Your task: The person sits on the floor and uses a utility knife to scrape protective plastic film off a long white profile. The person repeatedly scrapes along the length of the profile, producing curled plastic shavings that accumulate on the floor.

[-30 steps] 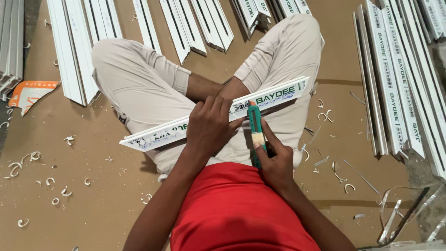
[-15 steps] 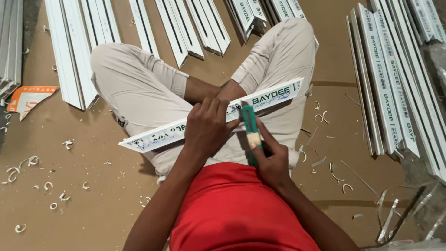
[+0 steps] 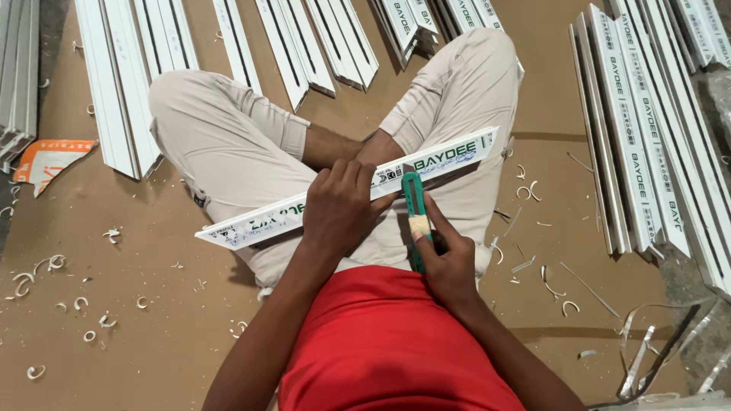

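Note:
I sit cross-legged on a brown floor in beige trousers and a red shirt. A white plastic strip (image 3: 449, 156) with mitred ends and green print lies slanted across my lap. My left hand (image 3: 339, 209) grips it near its middle. My right hand (image 3: 449, 255) holds a green utility knife (image 3: 413, 199) upright, its blade tip touching the strip's near edge just right of my left hand.
More white strips lie in rows at the top (image 3: 304, 38) and in a stack at the right (image 3: 655, 137). Curled white shavings (image 3: 53, 266) dot the floor on both sides. An orange and white scrap (image 3: 49, 160) lies at the left edge.
The view has shifted slightly. The knife has slid a little along the strip's edge; my left hand keeps its grip.

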